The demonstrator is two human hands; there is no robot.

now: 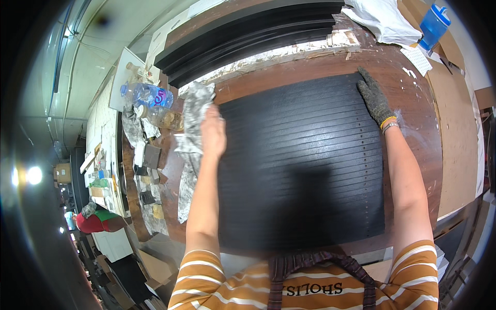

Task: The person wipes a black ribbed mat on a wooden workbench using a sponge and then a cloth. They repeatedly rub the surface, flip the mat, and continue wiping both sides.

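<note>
Head view: a grey-smudged white cloth [197, 103] meets the bare left hand [213, 133], fingers seemingly together, grip unclear; the flat, ribbed black panel [294, 139] lies centrally; at its far-right corner, the dark-grey-gloved right hand [375, 98], fingers extended, should brace evenly.

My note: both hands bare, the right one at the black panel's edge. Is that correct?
Not quite: the head view shows a dark glove on the right hand; only the left hand is bare. The right one is at the edge of the black panel.
</note>
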